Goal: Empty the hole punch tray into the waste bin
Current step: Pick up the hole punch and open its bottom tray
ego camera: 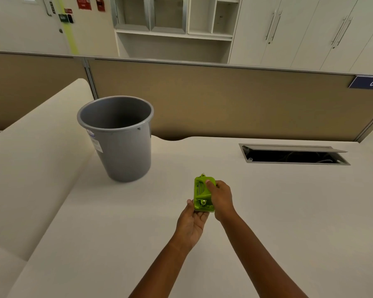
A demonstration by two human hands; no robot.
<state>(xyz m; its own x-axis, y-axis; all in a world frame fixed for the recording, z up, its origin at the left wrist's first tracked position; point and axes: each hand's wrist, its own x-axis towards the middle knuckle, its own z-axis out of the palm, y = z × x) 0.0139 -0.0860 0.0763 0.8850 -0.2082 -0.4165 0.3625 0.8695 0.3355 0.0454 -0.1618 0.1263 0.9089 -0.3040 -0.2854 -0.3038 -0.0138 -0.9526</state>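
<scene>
A small lime-green hole punch (200, 193) is held over the white desk, its underside with metal parts turned up toward me. My left hand (192, 224) cradles it from below at its near end. My right hand (221, 200) grips its right side, thumb pressed on the upper face. A grey plastic waste bin (119, 138) stands upright on the desk to the far left of the punch, its mouth open and its inside dark. I cannot tell whether the punch's tray is attached or loosened.
A recessed cable hatch (293, 154) with its metal lid ajar lies in the desk at the right. A tan partition (224, 100) closes off the desk's far edge. A raised cream desk section (35, 158) runs along the left, beside the bin.
</scene>
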